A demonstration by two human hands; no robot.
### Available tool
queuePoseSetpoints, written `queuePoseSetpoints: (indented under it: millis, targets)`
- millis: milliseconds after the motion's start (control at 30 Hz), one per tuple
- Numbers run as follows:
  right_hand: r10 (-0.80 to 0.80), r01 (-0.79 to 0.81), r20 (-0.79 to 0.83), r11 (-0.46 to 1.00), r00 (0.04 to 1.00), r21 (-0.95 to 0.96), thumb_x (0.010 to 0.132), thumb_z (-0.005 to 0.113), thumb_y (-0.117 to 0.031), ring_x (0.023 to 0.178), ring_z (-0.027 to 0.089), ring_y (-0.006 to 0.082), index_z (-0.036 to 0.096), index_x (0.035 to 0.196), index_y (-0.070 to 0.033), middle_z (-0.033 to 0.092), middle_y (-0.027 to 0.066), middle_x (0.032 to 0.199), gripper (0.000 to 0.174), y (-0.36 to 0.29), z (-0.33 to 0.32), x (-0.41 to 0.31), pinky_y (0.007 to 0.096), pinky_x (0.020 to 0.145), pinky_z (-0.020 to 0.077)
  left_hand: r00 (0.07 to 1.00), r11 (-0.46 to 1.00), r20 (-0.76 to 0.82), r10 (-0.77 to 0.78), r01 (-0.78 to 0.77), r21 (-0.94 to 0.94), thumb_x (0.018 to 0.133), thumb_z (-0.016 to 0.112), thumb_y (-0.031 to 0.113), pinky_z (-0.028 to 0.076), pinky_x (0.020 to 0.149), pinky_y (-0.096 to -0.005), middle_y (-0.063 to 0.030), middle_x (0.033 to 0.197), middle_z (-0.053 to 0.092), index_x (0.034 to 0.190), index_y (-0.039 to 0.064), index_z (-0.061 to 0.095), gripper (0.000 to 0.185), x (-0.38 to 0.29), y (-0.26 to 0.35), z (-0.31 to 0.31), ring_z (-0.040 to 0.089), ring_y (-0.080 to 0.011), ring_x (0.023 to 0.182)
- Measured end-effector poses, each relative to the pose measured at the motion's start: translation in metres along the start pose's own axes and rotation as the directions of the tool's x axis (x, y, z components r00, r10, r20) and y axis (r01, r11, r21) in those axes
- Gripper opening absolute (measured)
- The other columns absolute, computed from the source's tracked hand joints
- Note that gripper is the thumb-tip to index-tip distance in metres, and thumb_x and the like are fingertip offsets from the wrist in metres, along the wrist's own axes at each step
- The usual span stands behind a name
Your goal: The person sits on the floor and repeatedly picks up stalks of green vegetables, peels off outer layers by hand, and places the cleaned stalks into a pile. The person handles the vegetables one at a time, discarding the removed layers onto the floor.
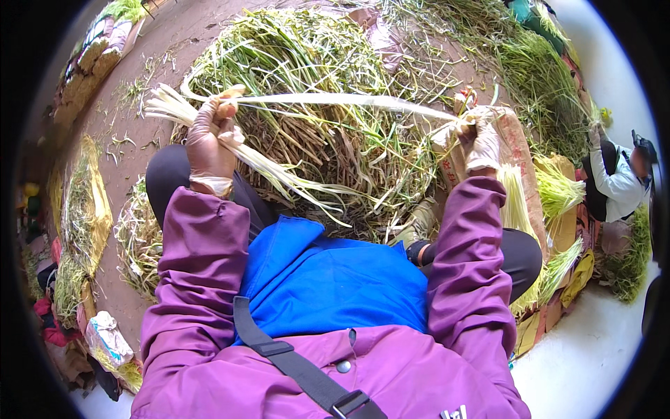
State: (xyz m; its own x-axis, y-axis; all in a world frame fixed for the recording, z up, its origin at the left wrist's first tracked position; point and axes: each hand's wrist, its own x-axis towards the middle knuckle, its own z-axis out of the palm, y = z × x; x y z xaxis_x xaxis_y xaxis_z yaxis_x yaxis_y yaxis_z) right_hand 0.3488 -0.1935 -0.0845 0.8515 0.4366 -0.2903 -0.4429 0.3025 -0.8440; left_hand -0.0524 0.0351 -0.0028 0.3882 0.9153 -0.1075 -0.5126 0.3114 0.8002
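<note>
My left hand (pixel 212 141), in a thin translucent glove, is closed on a bundle of pale plant stalks (pixel 170 105), whose thin ends trail down to the right. A long whitish strip (pixel 335 99), apparently peeled plant leaf, stretches from this hand across to my right hand (pixel 477 139). The right hand, gloved too, pinches the strip's far end. Beneath the strip lies a large heap of green and straw-coloured leaves (pixel 282 57). A blue cloth (pixel 335 283) covers my lap.
Pale trimmed stalks (pixel 515 204) lie on a printed sack (pixel 510 136) at my right. Farther right, a person in a light jacket (pixel 620 178) sits beside green plants (pixel 544 78). Leaf scraps fill a yellow sack (pixel 99 209) at left; a smaller scrap pile (pixel 138 235) lies near my left knee.
</note>
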Motion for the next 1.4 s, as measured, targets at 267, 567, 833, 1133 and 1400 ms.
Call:
queuePoseSetpoints:
  millis: [267, 567, 833, 1133, 1400]
  targets:
    - [-0.517, 0.225, 0.114, 0.156, 0.848, -0.962, 0.094, 0.047, -0.029, 0.073, 0.062, 0.0199, 0.066, 0.084, -0.009, 0.068, 0.0076, 0.081, 0.029, -0.033, -0.110, 0.060, 0.0312, 0.065, 0.0475, 0.996, 0.991, -0.033, 0.087, -0.090, -0.096, 0.094, 0.050, 0.022, 0.030, 0.041, -0.0182, -0.0020, 0.080, 0.066, 0.110, -0.002, 0.059, 0.030, 0.008, 0.016, -0.023, 0.038, -0.0028, 0.046]
    - [-0.316, 0.120, -0.422, 0.895, 0.850, -0.429, 0.082, 0.060, -0.024, 0.045, 0.050, 0.0127, 0.067, 0.083, -0.008, 0.054, -0.0001, 0.056, 0.018, -0.063, -0.134, 0.062, 0.0250, 0.042, 0.0403, 0.984, 0.978, -0.149, 0.098, -0.122, -0.168, 0.096, 0.047, 0.026, 0.032, 0.046, -0.0260, -0.0018, 0.080, 0.067, 0.094, 0.005, 0.061, 0.025, 0.018, 0.028, -0.044, 0.041, -0.0062, 0.048]
    - [0.608, 0.234, 0.237, 0.087, 0.758, -0.968, 0.081, 0.065, -0.036, 0.077, 0.062, 0.0180, 0.067, 0.101, -0.004, 0.067, 0.0098, 0.088, 0.038, 0.038, 0.010, -0.060, 0.0310, 0.072, 0.0493, 0.998, 0.992, -0.055, -0.005, -0.002, -0.127, 0.095, 0.048, 0.027, 0.033, 0.045, -0.0235, 0.0027, 0.080, 0.065, 0.109, 0.003, 0.058, 0.029, 0.009, -0.002, -0.021, 0.041, -0.0039, 0.048]
    - [0.362, -0.336, 0.682, 0.925, 0.635, -0.178, 0.087, 0.062, -0.036, 0.086, 0.064, 0.0190, 0.050, 0.121, -0.008, 0.063, 0.0086, 0.110, 0.046, 0.055, 0.095, -0.132, 0.0356, 0.075, 0.0532, 0.982, 0.989, 0.135, -0.135, 0.142, -0.039, 0.095, 0.048, 0.023, 0.036, 0.043, -0.0201, 0.0055, 0.074, 0.060, 0.117, -0.006, 0.053, 0.037, -0.025, -0.024, 0.007, 0.039, -0.0023, 0.046]
    - [0.098, -0.282, 0.510, 0.912, 0.855, 0.299, 0.096, 0.044, -0.034, 0.084, 0.064, 0.0298, 0.059, 0.095, -0.004, 0.064, 0.0185, 0.097, 0.033, 0.021, 0.070, -0.093, 0.0440, 0.075, 0.0549, 0.979, 0.985, 0.126, -0.161, 0.168, -0.045, 0.095, 0.049, 0.023, 0.037, 0.043, -0.0206, 0.0011, 0.079, 0.063, 0.113, -0.002, 0.055, 0.032, -0.024, -0.026, 0.007, 0.042, -0.0026, 0.045]
